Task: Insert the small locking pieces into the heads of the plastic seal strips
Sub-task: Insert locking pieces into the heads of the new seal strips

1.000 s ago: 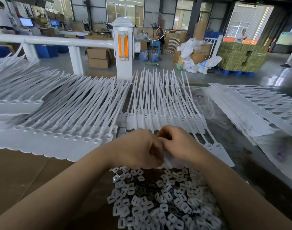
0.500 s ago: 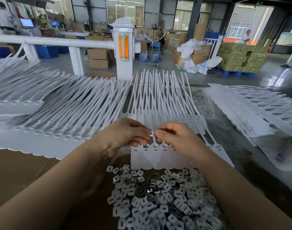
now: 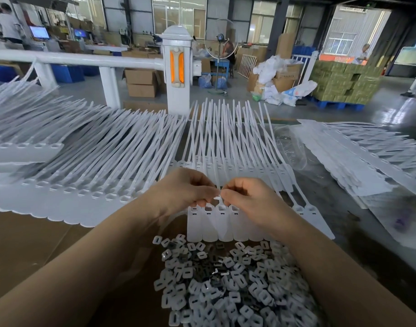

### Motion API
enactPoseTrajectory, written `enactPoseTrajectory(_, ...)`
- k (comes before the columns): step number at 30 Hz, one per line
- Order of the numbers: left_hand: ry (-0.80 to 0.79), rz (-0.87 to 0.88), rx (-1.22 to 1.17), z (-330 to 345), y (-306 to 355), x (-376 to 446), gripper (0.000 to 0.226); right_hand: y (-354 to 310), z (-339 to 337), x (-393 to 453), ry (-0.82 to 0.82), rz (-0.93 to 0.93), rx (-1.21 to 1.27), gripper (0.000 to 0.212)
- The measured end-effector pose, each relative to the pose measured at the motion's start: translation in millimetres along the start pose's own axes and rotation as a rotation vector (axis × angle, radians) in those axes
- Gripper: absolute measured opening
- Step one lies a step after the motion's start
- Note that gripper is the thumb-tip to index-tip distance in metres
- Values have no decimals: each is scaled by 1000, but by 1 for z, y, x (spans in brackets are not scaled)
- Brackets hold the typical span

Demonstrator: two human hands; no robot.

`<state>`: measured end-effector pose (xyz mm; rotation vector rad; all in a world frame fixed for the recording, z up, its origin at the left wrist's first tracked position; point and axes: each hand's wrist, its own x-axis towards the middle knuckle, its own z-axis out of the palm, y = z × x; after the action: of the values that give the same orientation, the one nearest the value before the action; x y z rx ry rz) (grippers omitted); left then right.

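Pinching 1 small locking piece (image 3: 216, 197) between my left hand (image 3: 186, 187) and right hand (image 3: 246, 197), just above the seal strips (image 3: 216, 223).

Bare brown surface (image 3: 25, 244) lies open at near left, the one stretch where a hand could pass unhindered. Ahead, fanned white seal strips (image 3: 89, 161) blanket the surface from left edge to centre, with a further row (image 3: 225, 223) directly beyond a heap of small locking pieces (image 3: 225, 291) that fills the near middle. To the right, another stack of strips (image 3: 358, 159) and crumpled clear plastic wrap (image 3: 294, 149) crowd the dark surface, leaving only a narrow lane between.
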<state>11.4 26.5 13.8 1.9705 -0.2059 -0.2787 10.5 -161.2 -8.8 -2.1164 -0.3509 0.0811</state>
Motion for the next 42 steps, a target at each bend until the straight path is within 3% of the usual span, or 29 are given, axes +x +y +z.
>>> enactPoseTrajectory(9,214,-104,291,9,-7,2,13,3,1,1,-1,59,-154,7)
enactPoseTrajectory(23,257,-128,323,17,-13,5,14,3,1,3,-8,64,-157,7)
enactPoseTrajectory(42,186,-114,466,14,-15,10,16,6,2,3,1,57,-133,9)
